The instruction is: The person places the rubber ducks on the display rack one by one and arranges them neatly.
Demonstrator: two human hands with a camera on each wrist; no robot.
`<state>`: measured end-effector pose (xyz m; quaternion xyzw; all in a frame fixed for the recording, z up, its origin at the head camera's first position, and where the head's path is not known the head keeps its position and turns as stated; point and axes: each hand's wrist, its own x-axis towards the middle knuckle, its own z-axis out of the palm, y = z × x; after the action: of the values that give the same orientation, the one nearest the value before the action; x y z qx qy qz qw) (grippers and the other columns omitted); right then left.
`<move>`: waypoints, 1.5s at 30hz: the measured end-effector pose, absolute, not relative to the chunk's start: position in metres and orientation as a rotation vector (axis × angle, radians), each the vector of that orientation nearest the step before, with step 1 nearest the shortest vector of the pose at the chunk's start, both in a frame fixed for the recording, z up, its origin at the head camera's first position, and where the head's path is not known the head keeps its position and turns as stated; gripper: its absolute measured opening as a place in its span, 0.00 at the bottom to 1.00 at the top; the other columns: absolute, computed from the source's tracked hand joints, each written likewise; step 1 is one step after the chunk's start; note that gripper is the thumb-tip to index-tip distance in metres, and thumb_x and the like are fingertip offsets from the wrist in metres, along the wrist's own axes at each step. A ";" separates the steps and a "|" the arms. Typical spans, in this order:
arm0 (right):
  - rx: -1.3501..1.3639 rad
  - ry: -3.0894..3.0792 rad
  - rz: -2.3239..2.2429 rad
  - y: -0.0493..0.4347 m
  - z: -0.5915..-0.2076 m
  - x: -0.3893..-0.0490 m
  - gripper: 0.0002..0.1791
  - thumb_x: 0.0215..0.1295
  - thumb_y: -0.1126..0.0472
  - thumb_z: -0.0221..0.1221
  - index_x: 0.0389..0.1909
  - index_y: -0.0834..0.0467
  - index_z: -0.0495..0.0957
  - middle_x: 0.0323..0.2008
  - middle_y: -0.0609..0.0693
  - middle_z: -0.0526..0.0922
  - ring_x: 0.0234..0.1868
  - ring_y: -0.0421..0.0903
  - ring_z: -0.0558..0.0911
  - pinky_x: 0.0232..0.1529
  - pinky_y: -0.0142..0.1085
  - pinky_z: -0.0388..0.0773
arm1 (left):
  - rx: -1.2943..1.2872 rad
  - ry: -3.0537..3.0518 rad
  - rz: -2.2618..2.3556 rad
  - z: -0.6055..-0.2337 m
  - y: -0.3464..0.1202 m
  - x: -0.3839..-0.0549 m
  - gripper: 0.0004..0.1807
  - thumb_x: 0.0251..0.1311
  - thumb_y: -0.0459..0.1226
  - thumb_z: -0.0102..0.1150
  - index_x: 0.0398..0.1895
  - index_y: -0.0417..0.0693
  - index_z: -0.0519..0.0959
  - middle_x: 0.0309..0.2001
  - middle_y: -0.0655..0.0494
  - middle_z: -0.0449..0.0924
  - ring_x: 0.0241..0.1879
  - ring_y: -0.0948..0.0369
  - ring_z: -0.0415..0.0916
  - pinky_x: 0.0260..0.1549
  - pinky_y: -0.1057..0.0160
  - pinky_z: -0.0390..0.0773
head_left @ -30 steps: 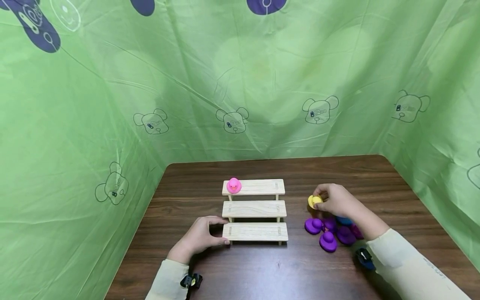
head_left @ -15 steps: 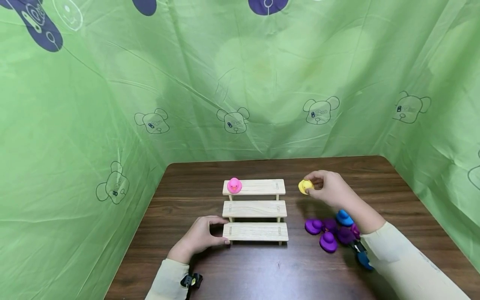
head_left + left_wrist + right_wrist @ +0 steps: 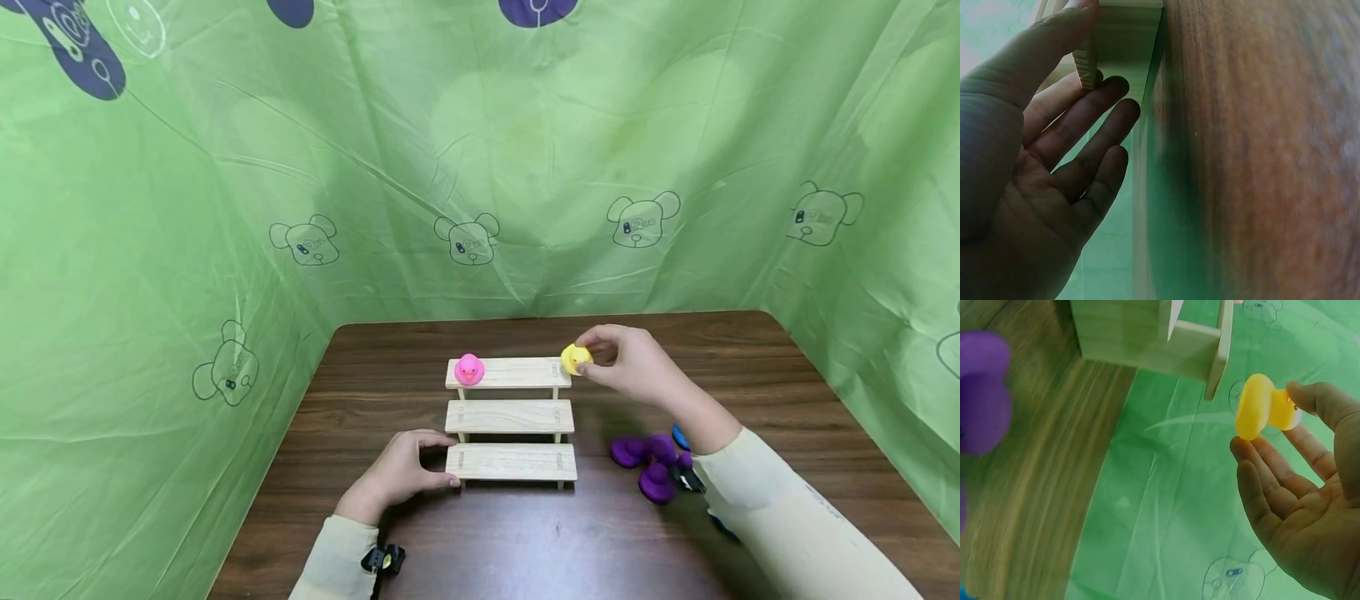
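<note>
A wooden three-step display rack [image 3: 510, 417] stands on the table. My left hand [image 3: 405, 471] holds the left end of its lowest step, thumb at the front edge and index finger behind; the other fingers stay loosely bent in the left wrist view. At the top step's right end, my right hand [image 3: 633, 362] pinches a yellow rubber duck [image 3: 574, 359] between thumb and fingers. The right wrist view has that duck [image 3: 1255, 407] held in the air beyond the end of the rack. A pink rubber duck [image 3: 469, 370] sits at the left end of the top step.
Several purple rubber ducks [image 3: 656, 483] lie together on the table right of the rack. A blue duck [image 3: 680, 437] shows partly behind the right forearm. Green printed cloth [image 3: 525, 167] hangs around the brown wooden table [image 3: 480, 542].
My right hand has carried the yellow duck left and away from me, from above the purple ducks to the top step's right end. The left hand stays on the rack.
</note>
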<state>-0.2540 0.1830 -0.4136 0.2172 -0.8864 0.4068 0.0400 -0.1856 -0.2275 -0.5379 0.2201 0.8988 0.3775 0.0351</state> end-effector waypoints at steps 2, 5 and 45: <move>0.686 -2.708 1.250 0.176 -0.412 -0.254 0.16 0.61 0.60 0.76 0.49 0.53 0.86 0.44 0.47 0.90 0.42 0.47 0.88 0.44 0.46 0.85 | 0.677 2.765 1.155 -0.538 -0.228 -0.186 0.28 0.45 0.49 0.87 0.51 0.56 0.89 0.49 0.67 0.87 0.54 0.64 0.82 0.58 0.56 0.80; 0.715 -2.683 1.277 0.166 -0.409 -0.256 0.16 0.62 0.61 0.75 0.50 0.53 0.86 0.44 0.47 0.90 0.44 0.48 0.88 0.48 0.50 0.84 | 0.674 2.769 1.152 -0.539 -0.228 -0.187 0.28 0.45 0.49 0.87 0.51 0.55 0.89 0.49 0.66 0.88 0.53 0.63 0.82 0.58 0.56 0.80; 0.806 -2.736 1.269 0.085 -0.423 -0.266 0.16 0.57 0.62 0.75 0.47 0.52 0.88 0.44 0.45 0.88 0.45 0.47 0.86 0.49 0.50 0.86 | 0.641 2.777 1.121 -0.540 -0.229 -0.188 0.30 0.44 0.51 0.87 0.53 0.57 0.88 0.50 0.66 0.87 0.54 0.64 0.82 0.58 0.56 0.80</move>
<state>-0.2662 0.0851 -0.4231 0.2583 -0.8763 0.4065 0.0097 -0.1880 -0.2288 -0.5397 0.2093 0.9061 0.3656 0.0394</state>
